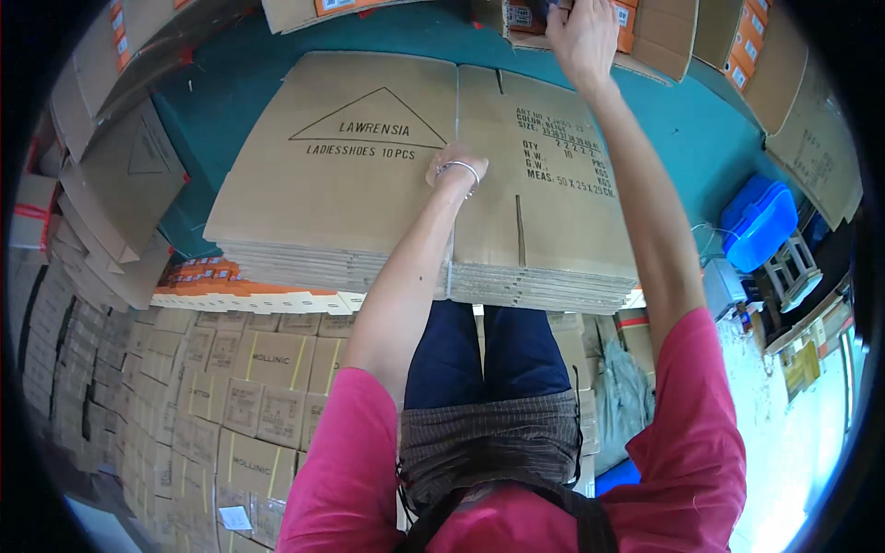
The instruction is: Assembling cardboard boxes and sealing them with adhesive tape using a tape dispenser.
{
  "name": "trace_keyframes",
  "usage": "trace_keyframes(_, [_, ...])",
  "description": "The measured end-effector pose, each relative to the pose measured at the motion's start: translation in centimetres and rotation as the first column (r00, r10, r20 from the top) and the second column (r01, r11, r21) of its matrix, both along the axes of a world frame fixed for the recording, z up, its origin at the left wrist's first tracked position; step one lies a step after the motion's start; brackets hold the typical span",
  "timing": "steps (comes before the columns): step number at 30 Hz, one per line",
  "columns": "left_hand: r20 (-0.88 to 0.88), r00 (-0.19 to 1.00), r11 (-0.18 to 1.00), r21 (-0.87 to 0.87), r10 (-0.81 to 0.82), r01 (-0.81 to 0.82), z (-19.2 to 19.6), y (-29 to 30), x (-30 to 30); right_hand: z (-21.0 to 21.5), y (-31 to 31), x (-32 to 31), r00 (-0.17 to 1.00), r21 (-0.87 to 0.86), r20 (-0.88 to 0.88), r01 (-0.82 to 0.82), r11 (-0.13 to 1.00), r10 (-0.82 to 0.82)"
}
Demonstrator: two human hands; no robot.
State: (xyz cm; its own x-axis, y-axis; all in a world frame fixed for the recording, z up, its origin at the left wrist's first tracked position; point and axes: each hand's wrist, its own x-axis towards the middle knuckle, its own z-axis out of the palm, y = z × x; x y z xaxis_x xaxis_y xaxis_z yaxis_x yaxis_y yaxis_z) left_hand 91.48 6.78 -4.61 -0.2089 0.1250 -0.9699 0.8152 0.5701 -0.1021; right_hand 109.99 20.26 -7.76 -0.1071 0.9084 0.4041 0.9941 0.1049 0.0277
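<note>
A thick stack of flattened brown cartons (359, 203), printed in black, lies before me on the table. A thin pale string (457, 101) runs over it from back to front. My left hand (457, 168), with a bracelet at the wrist, is closed on the string at the middle of the top carton. My right hand (584, 39) reaches to the far edge, at an opened carton (659, 32) holding orange shoeboxes (626, 32). Its fingers are bent around a small dark thing, partly cut off by the picture's edge, which I cannot make out.
Orange and white boxes (249, 290) lie under the stack's front edge. Opened cartons (124, 175) stand at the left, with closed cartons (263, 461) piled below. A blue plastic bin (763, 221) stands at the right. The tabletop (682, 138) is green.
</note>
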Motion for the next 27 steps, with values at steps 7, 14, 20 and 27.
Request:
trace_keyframes(7, [-0.423, 0.773, 0.783, 0.201, -0.472, 0.588, -2.8, -0.6, 1.8, 3.0, -13.3, -5.4, 0.251, -0.818, -0.572, -0.113, 0.564, -0.781])
trace_keyframes(14, [-0.033, 0.864, 0.864, -0.058, -0.502, 0.5, -6.0, 1.2, 0.7, -5.8, -17.2, -7.5, -0.393, -0.794, 0.135, -0.592, 0.138, -0.91])
trace_keyframes(20, [0.0, 0.997, 0.993, -0.09, 0.078, -0.078, -8.9, -0.3, -2.8, -9.2, -16.9, -9.9, -0.466, -0.841, 0.238, -0.537, 0.059, -0.852])
trace_keyframes(27, [0.15, 0.864, 0.874, -0.013, 0.482, -0.485, -8.6, -0.9, -4.5, -8.7, -16.6, -11.5, -0.163, -0.91, 0.052, -0.415, 0.02, -0.985])
